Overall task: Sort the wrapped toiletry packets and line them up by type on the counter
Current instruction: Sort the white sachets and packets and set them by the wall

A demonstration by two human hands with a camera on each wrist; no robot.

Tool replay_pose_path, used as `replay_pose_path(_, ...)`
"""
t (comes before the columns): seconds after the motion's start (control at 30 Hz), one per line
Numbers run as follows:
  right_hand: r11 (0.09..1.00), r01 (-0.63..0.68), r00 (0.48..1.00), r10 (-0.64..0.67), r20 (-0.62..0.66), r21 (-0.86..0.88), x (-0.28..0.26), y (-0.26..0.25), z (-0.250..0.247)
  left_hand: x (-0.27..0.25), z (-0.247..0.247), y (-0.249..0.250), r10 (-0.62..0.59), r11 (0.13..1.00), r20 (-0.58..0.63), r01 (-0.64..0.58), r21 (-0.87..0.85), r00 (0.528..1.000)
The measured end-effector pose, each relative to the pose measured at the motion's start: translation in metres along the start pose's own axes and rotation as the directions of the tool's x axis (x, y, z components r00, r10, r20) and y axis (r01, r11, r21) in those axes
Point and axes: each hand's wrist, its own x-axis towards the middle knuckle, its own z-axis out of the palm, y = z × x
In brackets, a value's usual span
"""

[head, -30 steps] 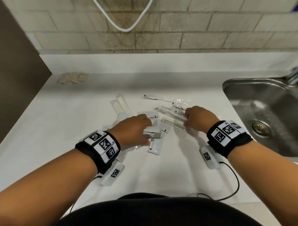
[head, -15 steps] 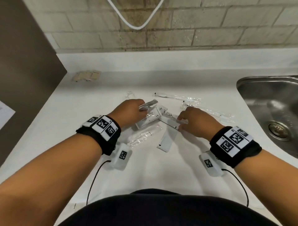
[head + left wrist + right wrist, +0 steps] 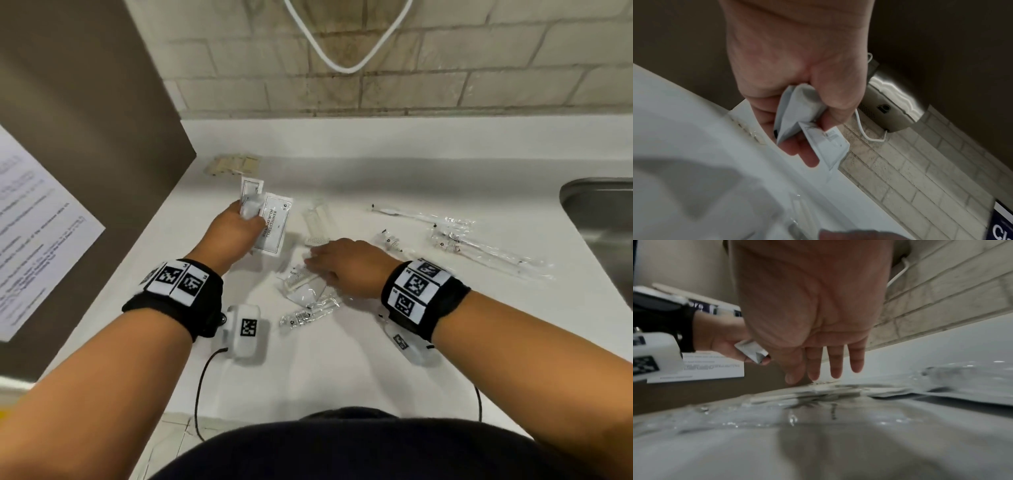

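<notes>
My left hand (image 3: pixel 239 228) grips a bunch of white sachets (image 3: pixel 272 222), one printed with shampoo and conditioner text, raised over the back left of the white counter (image 3: pixel 342 359). In the left wrist view the fingers (image 3: pixel 807 155) curl round the white sachets (image 3: pixel 799 113). My right hand (image 3: pixel 342 270) lies flat with straight fingers (image 3: pixel 835 366) over clear-wrapped combs (image 3: pixel 301 284) at the middle. Clear-wrapped toothbrushes (image 3: pixel 479 246) lie to the right. A clear packet (image 3: pixel 308 313) sits just in front of the combs.
A row of tan packets (image 3: pixel 236 164) lies at the back left by the brown wall panel (image 3: pixel 85 137). The steel sink (image 3: pixel 603 219) is at the right. A white cable (image 3: pixel 346 65) hangs on the brick wall. A printed notice (image 3: pixel 30 233) hangs at left.
My left hand has lifted the white sachets out of the pile and carried them toward the back left. My right hand has shifted left onto the wrapped combs and flattened.
</notes>
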Motion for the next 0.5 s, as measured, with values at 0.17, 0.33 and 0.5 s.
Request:
replay_pose_path(0.17,0.981,0.076,0.989,-0.051,0.141,-0.179,0.033,-0.014,-0.007,-0.006,-0.001,-0.009,-0.043,0.999,0.017,0.043,0.020,0.999)
replay_pose_path(0.33,0.986,-0.108,0.958,0.136,0.251,-0.123,0.030,-0.004,-0.016,-0.012,-0.005,-0.015,-0.029,1.000,0.032,0.029,0.002,0.999)
replay_pose_path(0.5,0.801,-0.364,0.915,0.214,0.341,0.475,0.009,0.023,-0.032,-0.016,-0.011,-0.019,-0.048,0.994,0.042,0.052,-0.099,0.998)
